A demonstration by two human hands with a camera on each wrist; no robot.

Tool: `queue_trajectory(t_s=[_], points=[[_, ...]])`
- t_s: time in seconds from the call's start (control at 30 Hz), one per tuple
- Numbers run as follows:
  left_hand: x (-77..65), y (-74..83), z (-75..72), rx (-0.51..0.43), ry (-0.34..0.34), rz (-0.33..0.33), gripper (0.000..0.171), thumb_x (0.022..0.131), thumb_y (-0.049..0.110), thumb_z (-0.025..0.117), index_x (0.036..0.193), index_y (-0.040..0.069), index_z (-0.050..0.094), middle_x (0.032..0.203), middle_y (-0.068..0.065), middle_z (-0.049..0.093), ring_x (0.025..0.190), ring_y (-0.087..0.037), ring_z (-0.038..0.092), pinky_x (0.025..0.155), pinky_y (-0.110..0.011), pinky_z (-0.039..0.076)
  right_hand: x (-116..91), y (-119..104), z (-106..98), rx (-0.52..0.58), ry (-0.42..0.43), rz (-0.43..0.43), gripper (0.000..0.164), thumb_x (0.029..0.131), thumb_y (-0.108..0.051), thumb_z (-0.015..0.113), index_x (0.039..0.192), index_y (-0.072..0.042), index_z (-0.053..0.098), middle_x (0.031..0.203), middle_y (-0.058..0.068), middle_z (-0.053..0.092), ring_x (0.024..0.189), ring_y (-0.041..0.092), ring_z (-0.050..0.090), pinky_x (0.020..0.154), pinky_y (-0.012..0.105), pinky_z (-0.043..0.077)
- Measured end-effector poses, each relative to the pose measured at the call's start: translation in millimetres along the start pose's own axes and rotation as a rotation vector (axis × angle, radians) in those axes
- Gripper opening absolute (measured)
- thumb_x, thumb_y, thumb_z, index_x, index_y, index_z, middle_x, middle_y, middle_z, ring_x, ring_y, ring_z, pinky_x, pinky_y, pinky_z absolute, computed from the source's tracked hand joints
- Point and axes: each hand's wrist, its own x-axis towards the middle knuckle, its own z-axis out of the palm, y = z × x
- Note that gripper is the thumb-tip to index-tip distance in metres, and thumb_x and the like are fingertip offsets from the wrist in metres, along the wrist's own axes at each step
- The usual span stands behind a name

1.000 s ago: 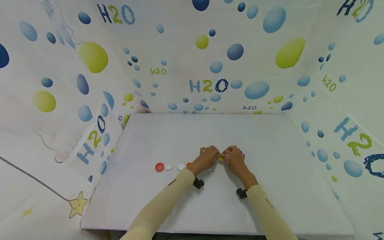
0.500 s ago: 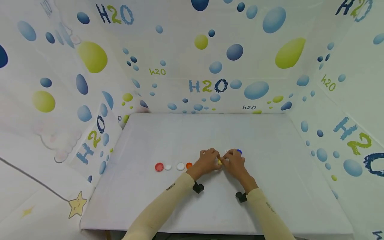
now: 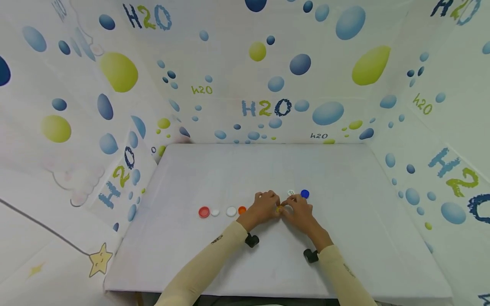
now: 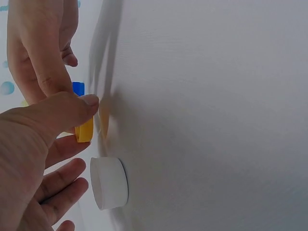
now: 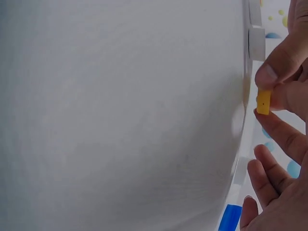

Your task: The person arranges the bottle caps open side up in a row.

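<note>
Both hands meet over the middle of the table around a small yellow cap (image 3: 279, 209). My left hand (image 3: 263, 205) pinches it, its thumb on one face in the left wrist view, where the yellow cap (image 4: 84, 130) shows edge-on. From the other side, my right hand (image 3: 299, 211) grips the same yellow cap (image 5: 263, 102) with its fingertips; its other fingers are spread loosely. A white cap (image 4: 109, 183) stands on the table below the left hand's fingers. Just beyond the right hand lie a blue cap (image 3: 304, 194) and a whitish marked cap (image 3: 291, 193).
Left of the left hand, a row of caps lies on the white table (image 3: 183, 255): a red cap (image 3: 204, 212), a small white cap (image 3: 215, 212), a larger white cap (image 3: 231, 211) and an orange cap (image 3: 242, 210). Patterned cloth walls (image 3: 229, 63) surround the table.
Both hands have drawn slightly toward the person with the yellow cap between them. The blue cap and the whitish marked cap have come into view from behind the right hand.
</note>
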Motion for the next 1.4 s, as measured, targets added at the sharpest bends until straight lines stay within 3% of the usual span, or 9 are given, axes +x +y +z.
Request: queue_trajectory(t_s=[0.37, 0.93, 1.23, 1.4], points=[[-7.7, 1.4, -2.0, 0.009, -0.013, -0.012, 0.030, 0.096, 0.045, 0.076, 0.111, 0.019, 0.070, 0.132, -0.004, 0.061, 0.127, -0.023, 0.058, 0.114, -0.053, 0.037, -5.0, -1.8, -5.4, -0.016, -0.085, -0.015, 0.022, 0.096, -0.025, 0.079, 0.116, -0.016, 0.077, 0.130, 0.013, 0.061, 0.124, 0.036, 0.056, 0.090, 0.058, 0.038], [-10.0, -5.1, -1.4, -0.057, -0.014, -0.009, 0.034, 0.096, 0.047, 0.077, 0.116, 0.022, 0.069, 0.134, -0.005, 0.059, 0.128, -0.026, 0.056, 0.114, -0.054, 0.036, -4.8, 1.5, -4.0, -0.043, -0.117, 0.011, 0.031, 0.095, -0.030, 0.080, 0.122, -0.016, 0.076, 0.130, 0.011, 0.062, 0.127, 0.033, 0.055, 0.093, 0.057, 0.036], [-5.2, -2.2, -11.4, -0.084, -0.014, -0.009, 0.036, 0.100, 0.047, 0.068, 0.123, 0.019, 0.068, 0.138, -0.006, 0.059, 0.129, -0.025, 0.057, 0.113, -0.053, 0.037, -2.7, 8.0, -16.4, -0.024, -0.044, -0.019, 0.031, 0.094, -0.028, 0.080, 0.121, -0.013, 0.074, 0.130, 0.016, 0.062, 0.126, 0.040, 0.056, 0.092, 0.064, 0.037], [6.4, -0.6, -16.5, -0.098, 0.018, -0.029, 0.032, 0.104, 0.039, 0.064, 0.128, 0.017, 0.066, 0.140, -0.007, 0.059, 0.131, -0.026, 0.058, 0.115, -0.053, 0.037, 6.2, 9.2, -27.2, -0.038, -0.010, 0.029, 0.032, 0.098, -0.029, 0.076, 0.124, -0.011, 0.073, 0.131, 0.018, 0.062, 0.123, 0.042, 0.057, 0.093, 0.065, 0.039]])
